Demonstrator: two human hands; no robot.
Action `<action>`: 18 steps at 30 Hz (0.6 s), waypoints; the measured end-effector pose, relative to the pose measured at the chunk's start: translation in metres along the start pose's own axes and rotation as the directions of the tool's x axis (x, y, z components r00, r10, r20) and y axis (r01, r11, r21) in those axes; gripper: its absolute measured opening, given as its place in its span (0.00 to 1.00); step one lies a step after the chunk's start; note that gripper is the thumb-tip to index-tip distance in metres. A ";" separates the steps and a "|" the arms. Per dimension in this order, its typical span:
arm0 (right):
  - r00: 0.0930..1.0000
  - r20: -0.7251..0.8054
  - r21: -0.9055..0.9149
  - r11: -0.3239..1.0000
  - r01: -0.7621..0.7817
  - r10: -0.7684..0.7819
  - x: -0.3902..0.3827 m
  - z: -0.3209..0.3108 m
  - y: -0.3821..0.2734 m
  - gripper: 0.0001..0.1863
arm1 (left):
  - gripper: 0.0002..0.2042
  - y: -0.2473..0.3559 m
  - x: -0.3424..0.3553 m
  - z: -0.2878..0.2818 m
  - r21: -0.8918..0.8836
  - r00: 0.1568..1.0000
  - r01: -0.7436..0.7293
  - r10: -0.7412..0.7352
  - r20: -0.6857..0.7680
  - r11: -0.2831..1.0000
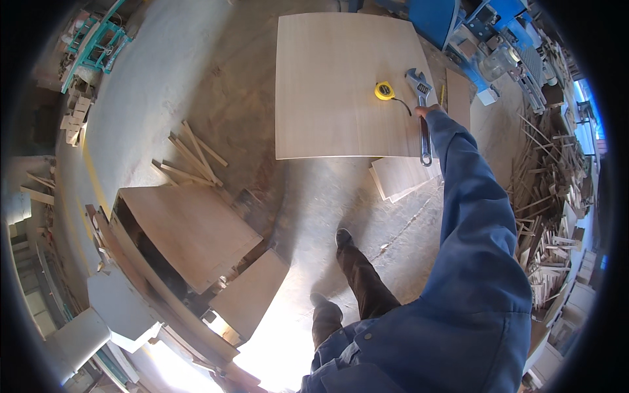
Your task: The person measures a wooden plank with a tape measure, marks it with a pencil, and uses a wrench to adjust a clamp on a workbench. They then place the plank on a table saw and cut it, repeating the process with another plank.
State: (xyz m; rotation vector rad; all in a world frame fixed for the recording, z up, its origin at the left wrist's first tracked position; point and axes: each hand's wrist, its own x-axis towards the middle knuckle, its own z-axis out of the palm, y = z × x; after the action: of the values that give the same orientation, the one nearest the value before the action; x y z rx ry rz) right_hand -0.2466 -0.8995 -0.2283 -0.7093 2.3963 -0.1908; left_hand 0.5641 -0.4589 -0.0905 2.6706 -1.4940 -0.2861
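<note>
My right hand (427,111) reaches out at the end of a blue sleeve and is closed round the handle of a metal adjustable wrench (425,141). The wrench's jaw end points away from me, over the right edge of a pale wooden panel (334,92). A yellow tape measure (384,90) with a dark wrist strap lies on that panel, just left of the wrench's head. Whether the wrench touches the panel, I cannot tell. My left hand is out of view.
Blue machinery (436,19) stands beyond the panel. Scrap wood (550,170) is heaped at the right. Several loose strips (196,154) lie on the floor at left, near larger boards (190,229). More thin boards (403,177) sit under the panel's near edge.
</note>
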 end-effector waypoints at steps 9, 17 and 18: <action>0.979 -0.097 0.314 0.928 0.203 -0.181 0.040 0.026 0.045 0.14 | 0.18 -0.015 0.015 0.001 0.004 0.995 -0.097 0.097 0.002 0.995; 0.859 -0.003 0.900 0.373 0.225 -0.511 -0.151 0.065 0.130 0.18 | 0.18 -0.080 -0.022 -0.021 0.076 0.955 -0.297 0.295 0.031 0.952; 0.752 0.092 0.979 0.199 0.053 -0.653 -0.193 0.085 0.134 0.19 | 0.18 -0.085 -0.021 -0.016 0.056 0.950 -0.312 0.311 0.030 0.948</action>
State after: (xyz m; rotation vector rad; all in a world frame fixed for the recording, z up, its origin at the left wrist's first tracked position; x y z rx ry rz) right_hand -0.1267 -0.6803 -0.2339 -0.5837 1.1036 -1.3689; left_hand 0.6278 -0.3965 -0.0844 2.4251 -1.9256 -0.2518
